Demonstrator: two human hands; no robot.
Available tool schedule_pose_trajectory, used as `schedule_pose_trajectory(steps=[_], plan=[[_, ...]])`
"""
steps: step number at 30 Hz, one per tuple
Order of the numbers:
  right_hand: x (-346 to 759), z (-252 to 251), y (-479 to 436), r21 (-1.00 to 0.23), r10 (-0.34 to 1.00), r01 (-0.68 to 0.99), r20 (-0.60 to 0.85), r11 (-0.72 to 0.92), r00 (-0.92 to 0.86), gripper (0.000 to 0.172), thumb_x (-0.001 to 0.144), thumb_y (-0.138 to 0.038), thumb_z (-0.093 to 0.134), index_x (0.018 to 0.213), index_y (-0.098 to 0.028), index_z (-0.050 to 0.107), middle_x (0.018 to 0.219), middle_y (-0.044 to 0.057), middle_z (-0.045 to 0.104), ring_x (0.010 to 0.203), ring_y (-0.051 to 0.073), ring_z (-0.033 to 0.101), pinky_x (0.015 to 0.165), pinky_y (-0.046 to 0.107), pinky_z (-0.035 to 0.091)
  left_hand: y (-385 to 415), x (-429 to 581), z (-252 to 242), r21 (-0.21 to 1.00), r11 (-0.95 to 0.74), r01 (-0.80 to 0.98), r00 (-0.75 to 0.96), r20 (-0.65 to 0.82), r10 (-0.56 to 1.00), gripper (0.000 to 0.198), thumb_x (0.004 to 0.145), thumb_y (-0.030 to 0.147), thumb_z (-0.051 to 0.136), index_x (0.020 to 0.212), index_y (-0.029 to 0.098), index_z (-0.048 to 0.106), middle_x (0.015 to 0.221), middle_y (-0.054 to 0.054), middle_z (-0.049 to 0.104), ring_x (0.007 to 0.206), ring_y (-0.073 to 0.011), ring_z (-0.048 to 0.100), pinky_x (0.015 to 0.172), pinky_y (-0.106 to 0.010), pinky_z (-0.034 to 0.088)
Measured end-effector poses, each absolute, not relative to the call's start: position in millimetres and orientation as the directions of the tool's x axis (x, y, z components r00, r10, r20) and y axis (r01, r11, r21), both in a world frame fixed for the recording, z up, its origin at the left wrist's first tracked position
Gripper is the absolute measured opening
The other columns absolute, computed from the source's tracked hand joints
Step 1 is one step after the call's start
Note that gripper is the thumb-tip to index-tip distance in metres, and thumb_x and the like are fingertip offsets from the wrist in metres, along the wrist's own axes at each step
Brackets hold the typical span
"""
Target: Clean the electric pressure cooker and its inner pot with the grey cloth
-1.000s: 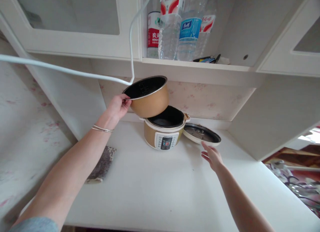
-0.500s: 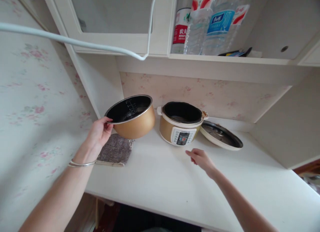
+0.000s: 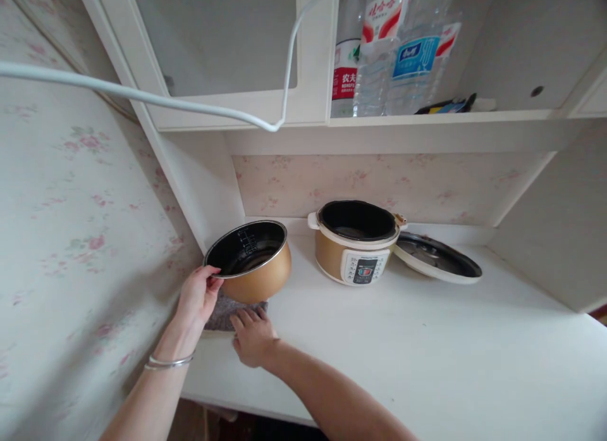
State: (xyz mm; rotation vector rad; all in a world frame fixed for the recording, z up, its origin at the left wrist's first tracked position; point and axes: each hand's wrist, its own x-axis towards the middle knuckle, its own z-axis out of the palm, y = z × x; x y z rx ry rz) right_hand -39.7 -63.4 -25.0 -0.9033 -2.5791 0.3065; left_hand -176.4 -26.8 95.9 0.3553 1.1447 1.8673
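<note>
My left hand [image 3: 199, 297] pinches the near left rim of a gold inner pot [image 3: 266, 275] with a black inside. Tilted a little, the pot hangs above a folded grey-brown cloth [image 3: 219, 319] and hides much of it. My right hand [image 3: 255, 341] rests on the cloth's near right part, its fingers spread over it and touching it. To the right of the pot stands a gold and white electric cooker [image 3: 328, 257], its top uncovered and its inside dark. The cooker's round lid [image 3: 439, 270] lies upside down beside it.
A white cable [image 3: 190, 109] crosses the upper left, in front of the cabinet [image 3: 313, 109]. Several plastic bottles [image 3: 415, 58] stand on the shelf above. The white counter [image 3: 379, 352] runs to the right, and a flowered wall [image 3: 61, 238] bounds the left side.
My right hand has moved left from in front of the cooker to the cloth. The pot in my left hand has come lower, over the cloth. The view has shifted slightly.
</note>
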Motion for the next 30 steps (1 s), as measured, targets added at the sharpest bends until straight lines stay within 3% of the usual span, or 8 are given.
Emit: schedule_pose_trajectory(steps=[3, 6, 10, 16, 19, 22, 25, 30], plan=[[-37.0, -30.4, -49.7, -0.247, 0.648, 0.599, 0.258, 0.762, -0.717, 0.047, 0.086, -0.034, 0.047, 0.13, -0.018, 0.044, 0.111, 0.009, 0.061, 0.1, 0.026, 0.052, 0.085, 0.044, 0.042, -19.6, -179.3, 89.6, 0.833, -0.162, -0.529, -0.558, -0.197, 0.806, 0.021, 0.057, -0.005, 0.062, 0.06, 0.013, 0.052, 0.05, 0.005, 0.054, 0.044, -0.0047, 0.052, 0.042, -0.01, 0.047], [-8.5, -27.5, -48.9, -0.148, 0.643, 0.628, 0.248, 0.764, -0.725, 0.041, 0.087, -0.024, 0.043, 0.128, -0.021, 0.046, 0.101, 0.008, 0.063, 0.089, 0.024, 0.053, 0.075, 0.04, 0.043, -13.5, -181.1, 82.9, 0.836, -0.151, -0.528, -0.548, -0.2, 0.812, 0.022, 0.056, -0.005, 0.063, 0.059, 0.013, 0.05, 0.049, 0.006, 0.053, 0.042, -0.0053, 0.052, 0.042, -0.012, 0.048], [64.7, -16.4, -64.4, -0.117, 0.692, 0.683, 0.175, 0.721, -0.7, 0.031, 0.083, -0.03, 0.049, 0.113, -0.023, 0.057, 0.096, 0.007, 0.061, 0.089, 0.024, 0.052, 0.076, 0.039, 0.04, -10.6, -179.8, 74.3, 0.843, -0.116, -0.525, -0.533, -0.22, 0.817, 0.023, 0.056, -0.004, 0.062, 0.059, 0.014, 0.049, 0.048, 0.006, 0.052, 0.041, -0.005, 0.051, 0.041, -0.012, 0.047], [197.7, -2.7, -88.5, -0.114, 0.851, 0.844, 0.023, 0.524, -0.525, 0.039, 0.074, -0.026, 0.056, 0.113, -0.026, 0.059, 0.096, 0.007, 0.061, 0.093, 0.025, 0.052, 0.085, 0.039, 0.036, -11.7, -166.8, 58.8, 0.863, -0.091, -0.497, -0.541, -0.226, 0.81, 0.023, 0.056, -0.001, 0.063, 0.06, 0.015, 0.048, 0.045, 0.007, 0.048, 0.04, -0.0051, 0.049, 0.042, -0.013, 0.046], [236.8, -3.0, -93.8, -0.093, 0.876, 0.871, 0.061, 0.483, -0.479, 0.042, 0.073, -0.034, 0.059, 0.115, -0.025, 0.058, 0.113, 0.009, 0.057, 0.107, 0.028, 0.049, 0.096, 0.044, 0.031, -11.2, -156.2, 50.4, 0.864, -0.104, -0.493, -0.533, -0.206, 0.82, 0.025, 0.055, 0.001, 0.064, 0.061, 0.016, 0.046, 0.046, 0.008, 0.049, 0.041, -0.0055, 0.05, 0.042, -0.014, 0.045], [247.5, -11.5, -91.0, -0.111, 0.866, 0.859, 0.105, 0.499, -0.489, 0.064, 0.071, -0.051, 0.062, 0.128, -0.024, 0.049, 0.139, 0.012, 0.04, 0.129, 0.032, 0.031, 0.106, 0.048, 0.022, -8.6, -145.6, 43.1, 0.859, -0.115, -0.499, -0.529, -0.196, 0.826, 0.026, 0.053, 0.003, 0.066, 0.061, 0.017, 0.045, 0.046, 0.008, 0.049, 0.042, -0.0062, 0.051, 0.042, -0.015, 0.045], [242.7, -24.7, -80.8, -0.116, 0.86, 0.852, 0.096, 0.51, -0.502, 0.076, 0.074, -0.057, 0.057, 0.139, -0.024, 0.036, 0.148, 0.011, 0.029, 0.136, 0.032, 0.022, 0.108, 0.053, 0.018, -5.3, -138.2, 38.0, 0.866, -0.114, -0.488, -0.518, -0.182, 0.836, 0.026, 0.052, 0.005, 0.065, 0.06, 0.018, 0.044, 0.044, 0.008, 0.048, 0.042, -0.0069, 0.05, 0.043, -0.017, 0.045], [239.9, -40.3, -65.1, -0.088, 0.86, 0.862, 0.172, 0.499, -0.48, 0.06, 0.086, -0.026, 0.042, 0.144, -0.017, 0.028, 0.144, 0.012, 0.038, 0.129, 0.026, 0.039, 0.106, 0.044, 0.031, -5.1, -137.0, 31.1, 0.902, -0.098, -0.421, -0.486, -0.133, 0.864, 0.024, 0.051, 0.008, 0.064, 0.061, 0.018, 0.045, 0.045, 0.008, 0.048, 0.04, -0.0073, 0.049, 0.043, -0.019, 0.045]])
